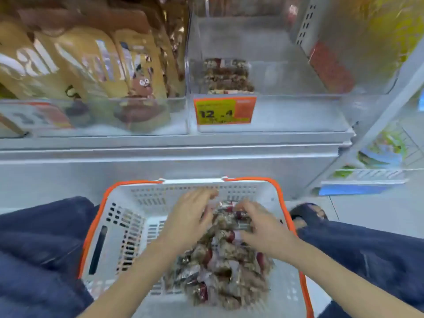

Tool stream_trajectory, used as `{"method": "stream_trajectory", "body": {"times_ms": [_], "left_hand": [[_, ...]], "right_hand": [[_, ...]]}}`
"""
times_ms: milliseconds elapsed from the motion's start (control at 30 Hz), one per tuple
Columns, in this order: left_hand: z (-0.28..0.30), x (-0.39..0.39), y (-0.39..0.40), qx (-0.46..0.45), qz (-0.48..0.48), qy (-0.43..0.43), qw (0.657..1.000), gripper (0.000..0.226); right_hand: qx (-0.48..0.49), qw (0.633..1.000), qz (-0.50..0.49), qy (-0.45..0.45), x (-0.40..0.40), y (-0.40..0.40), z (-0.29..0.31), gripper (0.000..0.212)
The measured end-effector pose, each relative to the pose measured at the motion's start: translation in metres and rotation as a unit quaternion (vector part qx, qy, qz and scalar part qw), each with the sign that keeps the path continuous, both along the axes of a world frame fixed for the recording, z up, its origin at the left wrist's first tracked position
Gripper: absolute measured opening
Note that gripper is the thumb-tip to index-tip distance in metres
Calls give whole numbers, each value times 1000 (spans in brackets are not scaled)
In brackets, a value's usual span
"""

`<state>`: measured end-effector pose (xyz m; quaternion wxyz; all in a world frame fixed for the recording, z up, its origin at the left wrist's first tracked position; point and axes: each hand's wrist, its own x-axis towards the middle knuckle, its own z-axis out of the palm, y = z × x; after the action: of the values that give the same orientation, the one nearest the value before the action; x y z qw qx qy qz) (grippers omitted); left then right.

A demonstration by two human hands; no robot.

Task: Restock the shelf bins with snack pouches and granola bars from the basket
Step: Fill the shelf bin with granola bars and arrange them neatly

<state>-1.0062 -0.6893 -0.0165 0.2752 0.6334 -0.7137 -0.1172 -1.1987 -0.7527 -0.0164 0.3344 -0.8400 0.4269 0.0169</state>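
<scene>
So I'm crouched in front of the shelf (160, 154) with the basket (128, 228) between my knees, white plastic with an orange rim, and both hands are down in it. The bars (220, 269) are heaped in the middle and right part of the basket, clear wrappers with oat-brown stuff and red bits showing through. My left hand (185, 219) is over the far end of the pile, fingers fairly straight and spread, resting on or just above the top bars; that grip looks open, not wrapped round anything. My right hand (263, 230) is on the pile just beside it, fingers curled down into the bars near the top, but it's blurry, so honestly I can't tell if the grip has actually closed on one. Up on the shelf, the clear bin (286, 72) on the right has only a small stack of the same bars (227, 75) at its front left corner, right behind the orange and yellow price tag (224, 110). The bin (96, 120) to its left is packed with tan pouches (96, 65) standing upright, one with a brown cartoon critter on it.
</scene>
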Motion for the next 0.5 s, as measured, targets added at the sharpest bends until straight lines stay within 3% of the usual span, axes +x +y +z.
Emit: {"method": "stream_trajectory", "body": {"times_ms": [67, 133, 233, 333, 500], "left_hand": [[-52, 5, 21, 177, 20, -16, 984, 37], [-96, 12, 43, 338, 11, -87, 937, 45], [-137, 19, 67, 479, -5, -131, 868, 91], [-159, 25, 77, 530, -3, -135, 837, 114], [-171, 19, 63, 517, -10, -103, 850, 125]], "right_hand": [[95, 994, -12, 54, 3, 13, -52, 78], [177, 976, 2, 123, 6, 29, -85, 97], [222, 948, 55, 222, 14, 55, -116, 119], [143, 947, 56, 281, 17, 67, -133, 124], [58, 932, 97, 344, 30, 58, -135, 102]]}}
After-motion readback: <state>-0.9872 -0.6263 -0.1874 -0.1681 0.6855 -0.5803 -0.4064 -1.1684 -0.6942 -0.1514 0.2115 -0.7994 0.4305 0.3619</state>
